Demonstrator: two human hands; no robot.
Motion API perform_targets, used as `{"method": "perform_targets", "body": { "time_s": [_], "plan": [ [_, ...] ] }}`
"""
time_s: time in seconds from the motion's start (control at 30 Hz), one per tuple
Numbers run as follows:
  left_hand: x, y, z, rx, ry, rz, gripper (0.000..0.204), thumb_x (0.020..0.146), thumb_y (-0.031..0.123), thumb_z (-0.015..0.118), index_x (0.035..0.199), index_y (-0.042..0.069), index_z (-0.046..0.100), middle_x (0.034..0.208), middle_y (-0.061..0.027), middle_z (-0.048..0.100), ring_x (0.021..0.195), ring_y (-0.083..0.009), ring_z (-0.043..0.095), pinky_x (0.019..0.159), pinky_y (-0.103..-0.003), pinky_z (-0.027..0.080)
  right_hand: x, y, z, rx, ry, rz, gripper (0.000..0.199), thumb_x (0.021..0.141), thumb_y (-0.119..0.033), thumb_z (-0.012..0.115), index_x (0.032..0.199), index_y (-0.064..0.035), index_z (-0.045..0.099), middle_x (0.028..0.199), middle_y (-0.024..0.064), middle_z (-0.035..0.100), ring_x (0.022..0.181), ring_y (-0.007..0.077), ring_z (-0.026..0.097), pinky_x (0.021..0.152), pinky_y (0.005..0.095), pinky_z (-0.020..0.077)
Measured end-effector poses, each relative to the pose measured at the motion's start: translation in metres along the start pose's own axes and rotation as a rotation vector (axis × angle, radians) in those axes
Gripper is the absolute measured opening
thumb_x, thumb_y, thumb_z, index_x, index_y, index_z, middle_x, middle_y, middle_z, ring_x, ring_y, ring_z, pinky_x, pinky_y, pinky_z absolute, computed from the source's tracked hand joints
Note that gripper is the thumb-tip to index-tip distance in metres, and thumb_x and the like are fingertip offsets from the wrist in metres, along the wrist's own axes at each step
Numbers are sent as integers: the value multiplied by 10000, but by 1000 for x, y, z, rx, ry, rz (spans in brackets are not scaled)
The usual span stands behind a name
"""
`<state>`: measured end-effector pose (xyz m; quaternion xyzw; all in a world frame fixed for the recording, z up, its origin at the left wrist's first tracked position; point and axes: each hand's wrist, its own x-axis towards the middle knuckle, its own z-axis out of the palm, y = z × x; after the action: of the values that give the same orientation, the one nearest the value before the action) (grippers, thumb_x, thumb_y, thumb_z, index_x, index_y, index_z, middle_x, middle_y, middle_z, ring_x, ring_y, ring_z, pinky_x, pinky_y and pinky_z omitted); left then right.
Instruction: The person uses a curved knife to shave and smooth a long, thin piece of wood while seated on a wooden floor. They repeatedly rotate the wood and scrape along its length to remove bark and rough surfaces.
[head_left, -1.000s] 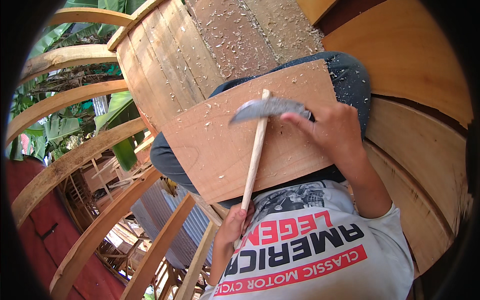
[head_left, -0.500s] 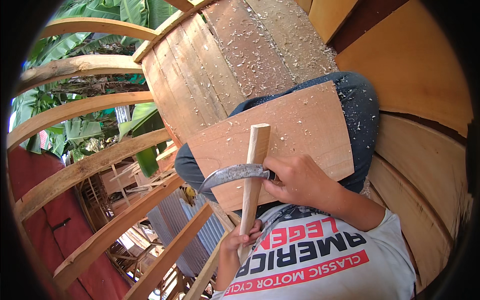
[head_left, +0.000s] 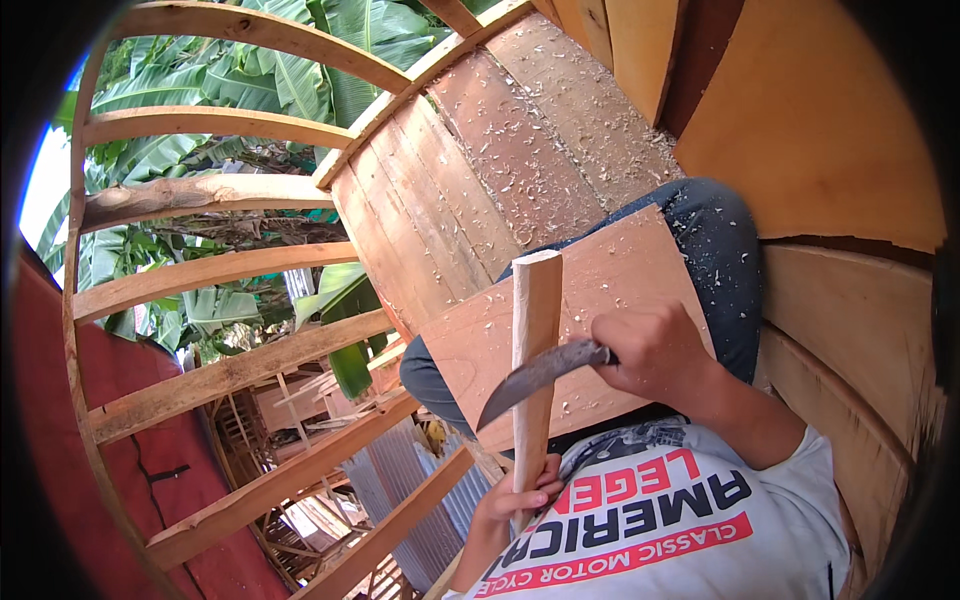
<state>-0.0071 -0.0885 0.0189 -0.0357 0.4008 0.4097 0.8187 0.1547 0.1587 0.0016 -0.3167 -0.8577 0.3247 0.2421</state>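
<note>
My right hand (head_left: 650, 350) is closed around the handle of a curved knife (head_left: 545, 375), most of the handle hidden in my fist. The dark blade crosses in front of a pale squared wooden stick (head_left: 538, 310), its point down to the left; whether its edge touches the wood I cannot tell. My left hand (head_left: 515, 498) grips the stick's lower end close to my shirt, and the stick stands with its cut end away from me. Beneath them a thin wooden board (head_left: 640, 265) lies across my lap, with a few shavings on it.
Wood shavings are scattered over the plank floor (head_left: 440, 190). Wooden panels (head_left: 820, 130) curve up along the right side. On the left, a railing of wooden slats (head_left: 230, 260) stands before banana leaves (head_left: 300, 80), a red cover (head_left: 100, 420) and corrugated metal sheets (head_left: 395, 490).
My right hand has drawn away from the stick to the right, and the knife now crosses lower on the stick with its blade more steeply slanted. The whole view has shifted slightly.
</note>
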Motion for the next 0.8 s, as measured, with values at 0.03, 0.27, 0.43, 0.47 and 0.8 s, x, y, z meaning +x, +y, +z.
{"method": "perform_targets", "body": {
  "time_s": [0.03,0.27,0.43,0.47,0.8],
  "plan": [
    [4,1,-2,71,-12,17,406,769,228,713,825,109,329,692,37,351,635,-44,353,494,-191,278,-1,-2,1,3,-23,-35,199,736,-215,723,688,-93,573,586,84,583,522,272,614,472,381,467],
    [22,17,24,208,84,46,380,748,223,708,790,103,351,607,33,410,469,-34,351,392,-179,236,25,8,-1,20,4,-50,131,742,-209,681,678,-97,655,588,112,611,546,286,626,520,370,505],
    [24,30,39,206,157,116,378,753,195,699,814,107,336,621,33,387,484,-40,341,388,-186,236,50,30,2,-32,103,87,124,720,-204,677,668,-92,663,597,118,623,568,286,641,559,400,518],
    [24,30,40,233,172,114,377,751,192,699,815,109,337,627,35,378,502,-43,337,405,-188,236,50,32,0,-41,113,112,122,719,-204,678,670,-92,664,593,119,620,569,288,641,559,398,519],
    [20,44,51,375,271,118,368,737,153,694,815,112,337,656,37,337,567,-59,321,485,-209,232,61,38,-5,-131,237,106,116,704,-205,690,662,-105,650,547,107,597,515,288,625,510,387,509]
  ]
}}
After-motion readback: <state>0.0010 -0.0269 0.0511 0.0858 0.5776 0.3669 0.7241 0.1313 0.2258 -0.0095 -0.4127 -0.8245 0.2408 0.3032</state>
